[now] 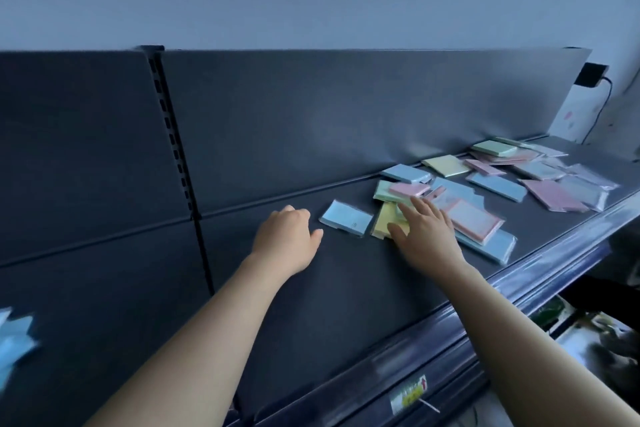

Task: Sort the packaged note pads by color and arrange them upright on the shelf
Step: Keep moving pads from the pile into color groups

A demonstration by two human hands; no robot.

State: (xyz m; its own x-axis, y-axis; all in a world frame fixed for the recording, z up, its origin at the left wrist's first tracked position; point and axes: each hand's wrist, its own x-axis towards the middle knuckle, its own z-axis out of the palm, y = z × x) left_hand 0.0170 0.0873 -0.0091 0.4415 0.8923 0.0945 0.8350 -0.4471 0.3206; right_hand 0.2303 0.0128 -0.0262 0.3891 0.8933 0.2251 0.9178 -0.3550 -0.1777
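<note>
Packaged note pads lie flat in a loose heap on the dark shelf [311, 288]. A blue pad [346, 218] lies apart at the heap's left edge. Beside it is a yellow pad [384, 220], and my right hand [424, 232] rests on it with fingers spread, fingertips reaching a green pad [382, 191] and a pink pad [408, 189]. My left hand [285, 236] hovers just left of the blue pad, fingers loosely curled, holding nothing. More blue, pink, yellow and green pads [495, 149] spread to the right.
The shelf's dark back panel [311, 121] rises behind the pads. A slotted upright post [176, 149] divides the bays. Blurred blue packages [17, 340] sit at the far left. The shelf's front rail [433, 350] carries a price label. A black device [594, 74] hangs at the right.
</note>
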